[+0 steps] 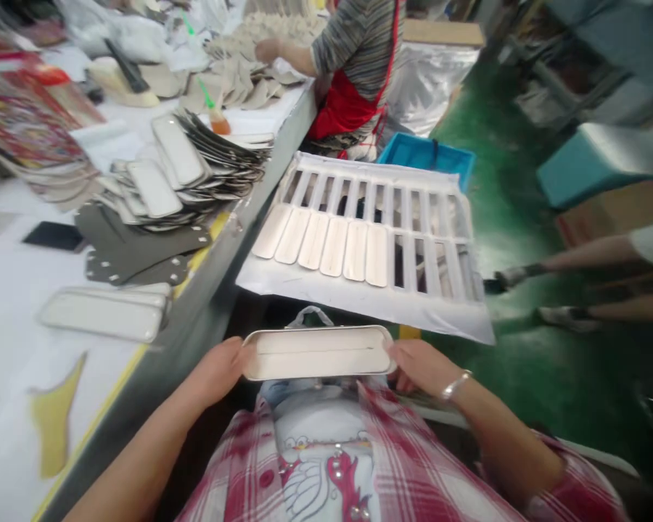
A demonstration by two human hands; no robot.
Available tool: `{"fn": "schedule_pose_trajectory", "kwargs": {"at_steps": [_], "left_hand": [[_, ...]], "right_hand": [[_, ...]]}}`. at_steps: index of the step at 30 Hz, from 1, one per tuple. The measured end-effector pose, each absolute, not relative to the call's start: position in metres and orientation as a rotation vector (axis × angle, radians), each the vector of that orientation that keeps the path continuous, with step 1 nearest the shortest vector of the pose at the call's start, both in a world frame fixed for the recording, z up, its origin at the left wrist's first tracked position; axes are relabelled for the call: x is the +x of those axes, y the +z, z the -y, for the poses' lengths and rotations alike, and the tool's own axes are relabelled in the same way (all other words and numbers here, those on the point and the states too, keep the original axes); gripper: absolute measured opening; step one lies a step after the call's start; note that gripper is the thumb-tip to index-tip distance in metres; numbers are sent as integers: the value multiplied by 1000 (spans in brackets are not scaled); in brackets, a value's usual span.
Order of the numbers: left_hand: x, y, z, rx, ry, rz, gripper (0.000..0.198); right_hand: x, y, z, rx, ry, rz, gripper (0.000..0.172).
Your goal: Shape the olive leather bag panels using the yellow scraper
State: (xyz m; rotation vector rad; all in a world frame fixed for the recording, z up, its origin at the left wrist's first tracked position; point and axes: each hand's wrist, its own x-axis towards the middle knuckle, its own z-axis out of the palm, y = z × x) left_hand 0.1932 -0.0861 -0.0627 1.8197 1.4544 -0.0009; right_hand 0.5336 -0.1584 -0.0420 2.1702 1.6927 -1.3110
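Note:
A long white panel (318, 361) with rounded corners, a dark edge and a line along its middle is stretched out level before my body. My left hand (233, 368) pinches its left end, and my right hand (421, 366), with a bracelet at the wrist, grips the right end. Just beyond it stands a slotted white rack (353, 308). Several similar panels (321, 243) lie side by side in the rack's near row, on its left part. The fingers under the held panel are partly hidden.
On the left, a white-topped table (11, 377) bears stacked panels (157, 196), dark grey cut pieces (130, 243) and a yellow piece (54, 420). A co-worker in a red apron (348, 109) sits ahead, beside a blue crate (424, 152). Another person's legs (598, 261) show at right.

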Motion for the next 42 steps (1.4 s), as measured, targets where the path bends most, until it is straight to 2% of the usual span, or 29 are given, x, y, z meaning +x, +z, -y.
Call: {"fn": "schedule_pose_trajectory", "kwargs": {"at_steps": [3, 6, 8, 11, 13, 16, 27, 32, 34, 36, 39, 42], "left_hand": [[186, -66, 90, 1281, 248, -1291, 52], [182, -70, 101, 1055, 432, -1322, 57], [183, -71, 107, 1199, 453, -1420, 53], [190, -67, 112, 1668, 283, -1556, 43], [194, -64, 111, 1886, 143, -1603, 37], [196, -63, 106, 1880, 52, -1597, 34], [190, -73, 108, 1386, 123, -1469, 37], [186, -68, 102, 1376, 49, -1471, 36], [186, -62, 100, 1400, 8, -1450, 37], [188, -56, 98, 1467, -33, -1452, 42], [195, -49, 97, 1715, -120, -1506, 47], [200, -49, 97, 1858, -163, -1509, 43]], "right_hand": [[539, -51, 154, 2111, -1542, -1627, 48], [539, -54, 152, 2070, -1228, -1803, 42], [537, -53, 154, 2011, -930, -1938, 39], [534, -51, 159, 1774, -587, -2095, 26], [535, -52, 160, 1613, -478, -2147, 24], [537, -57, 160, 1537, -441, -2196, 22], [540, -60, 157, 1828, -761, -2198, 23], [540, -58, 156, 2167, -1476, -1700, 39], [540, -58, 156, 2189, -1591, -1628, 40], [540, -57, 156, 2164, -1474, -1751, 41], [539, -53, 158, 2060, -1082, -1975, 43], [538, -49, 160, 1758, -750, -2138, 31]]}}
